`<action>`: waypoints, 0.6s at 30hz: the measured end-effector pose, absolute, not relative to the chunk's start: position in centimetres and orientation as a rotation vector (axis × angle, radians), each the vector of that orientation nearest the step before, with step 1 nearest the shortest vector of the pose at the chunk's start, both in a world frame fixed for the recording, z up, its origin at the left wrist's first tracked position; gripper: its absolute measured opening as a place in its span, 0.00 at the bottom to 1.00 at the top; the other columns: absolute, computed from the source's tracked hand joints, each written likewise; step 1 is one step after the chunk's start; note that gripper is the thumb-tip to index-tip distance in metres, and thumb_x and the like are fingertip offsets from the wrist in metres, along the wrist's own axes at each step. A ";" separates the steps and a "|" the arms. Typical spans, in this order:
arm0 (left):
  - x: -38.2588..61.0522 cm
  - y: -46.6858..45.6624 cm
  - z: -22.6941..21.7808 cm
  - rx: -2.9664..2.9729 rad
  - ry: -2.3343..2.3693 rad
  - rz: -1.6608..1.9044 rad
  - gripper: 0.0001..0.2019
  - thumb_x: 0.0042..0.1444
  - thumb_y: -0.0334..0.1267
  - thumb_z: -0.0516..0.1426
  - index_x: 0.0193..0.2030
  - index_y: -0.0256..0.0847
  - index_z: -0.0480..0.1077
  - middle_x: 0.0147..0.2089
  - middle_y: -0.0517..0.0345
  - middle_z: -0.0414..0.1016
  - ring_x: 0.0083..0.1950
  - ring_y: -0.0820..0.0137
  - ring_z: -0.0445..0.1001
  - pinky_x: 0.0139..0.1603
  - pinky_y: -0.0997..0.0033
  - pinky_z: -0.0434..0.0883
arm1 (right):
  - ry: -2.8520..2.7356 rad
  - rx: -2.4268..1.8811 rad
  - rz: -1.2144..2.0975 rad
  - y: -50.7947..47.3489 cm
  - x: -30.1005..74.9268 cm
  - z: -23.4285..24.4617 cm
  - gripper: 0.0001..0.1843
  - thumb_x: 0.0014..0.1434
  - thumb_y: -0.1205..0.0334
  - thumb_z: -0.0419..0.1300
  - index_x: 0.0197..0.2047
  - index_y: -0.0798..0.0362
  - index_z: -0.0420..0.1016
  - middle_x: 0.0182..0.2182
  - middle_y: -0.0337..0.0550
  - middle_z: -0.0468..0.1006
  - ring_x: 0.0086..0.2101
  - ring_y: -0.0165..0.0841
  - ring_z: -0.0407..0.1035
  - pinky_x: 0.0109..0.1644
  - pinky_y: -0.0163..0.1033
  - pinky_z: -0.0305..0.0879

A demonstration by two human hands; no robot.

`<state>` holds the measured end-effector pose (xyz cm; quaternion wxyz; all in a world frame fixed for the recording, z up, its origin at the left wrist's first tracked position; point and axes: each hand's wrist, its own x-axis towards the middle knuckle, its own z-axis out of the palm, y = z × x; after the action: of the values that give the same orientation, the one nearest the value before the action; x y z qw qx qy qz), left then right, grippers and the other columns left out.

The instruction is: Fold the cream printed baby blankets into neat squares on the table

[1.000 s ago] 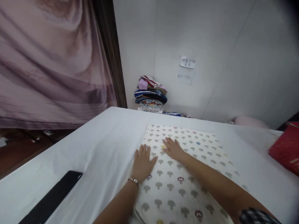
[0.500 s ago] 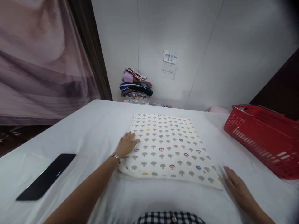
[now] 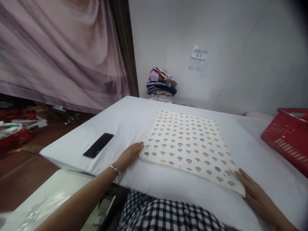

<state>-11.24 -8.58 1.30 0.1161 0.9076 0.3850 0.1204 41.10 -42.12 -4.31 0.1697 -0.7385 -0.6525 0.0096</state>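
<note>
Clock positions are from the cloth's centre, 12 = far side.

1 pale wall (image 3: 235, 54), 12 o'clock, behind everything. 1 table (image 3: 134, 118), white covering, wrinkled towards 9. 1 pinkish curtain (image 3: 62, 54), 10 o'clock, hanging in folds. 1 patterned cloth (image 3: 190, 136), spread flat on the table between the hands; off-white, rows of grey mushrooms, a few in red, blue and yellow. Too many mushrooms to count reliably. 1 red basket (image 3: 284, 138), 3 o'clock, on the table, apart from the cloth, cut off by the frame edge. 1 black-and-white checked garment (image 3: 175, 216) on the wearer, 6 o'clock.

2 hands, 2 bare forearms. Left hand (image 3: 130, 156) between 8 and 9: forearm comes up from lower left, palm down, fingers straight and together, tips at the cloth's left edge near its near corner. Released, no clench. Right hand (image 3: 252, 189) at 4: forearm from lower right, hand angled towards 10, fingers extended, tips at the right edge near the other near corner. Also released.

1 stack of folded textiles (image 3: 162, 85), 11 o'clock, past the table's far edge. 1 black phone-like slab (image 3: 98, 145), 9 o'clock, flat on the table. 2 paper notes (image 3: 199, 53) on the wall at 12, one above the other; lower reads 45-50. 1 bracelet (image 3: 115, 169), left wrist.
</note>
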 end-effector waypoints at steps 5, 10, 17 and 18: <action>-12.5 -9.4 2.0 2.738 1.013 0.269 0.22 0.59 0.30 0.41 0.57 0.44 0.65 0.64 0.59 0.59 0.63 0.72 0.59 0.63 0.63 0.58 | -1.889 -2.073 -0.011 -43.1 41.0 -5.0 0.36 0.56 0.54 0.49 0.67 0.39 0.44 0.65 0.41 0.48 0.59 0.49 0.54 0.58 0.57 0.57; -12.8 -8.4 2.2 2.953 0.796 0.306 0.20 0.58 0.27 0.45 0.54 0.43 0.66 0.63 0.54 0.62 0.64 0.66 0.58 0.61 0.58 0.61 | -1.970 -2.016 -0.103 -42.9 41.7 -5.4 0.37 0.56 0.55 0.49 0.68 0.45 0.43 0.64 0.46 0.51 0.59 0.50 0.54 0.57 0.55 0.59; -12.0 -5.9 2.1 3.079 0.592 0.258 0.18 0.60 0.28 0.46 0.55 0.43 0.65 0.60 0.52 0.65 0.64 0.65 0.58 0.59 0.61 0.62 | -1.940 -1.977 -0.081 -41.1 41.9 -5.1 0.37 0.55 0.57 0.51 0.67 0.49 0.47 0.65 0.47 0.48 0.59 0.49 0.53 0.59 0.52 0.58; -11.9 -5.7 2.1 3.073 0.586 0.250 0.18 0.60 0.28 0.46 0.55 0.44 0.65 0.60 0.52 0.65 0.64 0.65 0.58 0.58 0.61 0.61 | -1.920 -1.989 -0.060 -40.9 41.9 -5.3 0.36 0.55 0.57 0.52 0.66 0.50 0.49 0.65 0.47 0.49 0.60 0.49 0.52 0.60 0.53 0.56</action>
<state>-11.92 -5.67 2.07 0.0019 0.9792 0.1866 0.0795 41.93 -40.90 -5.26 0.1874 -0.7065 -0.6821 -0.0215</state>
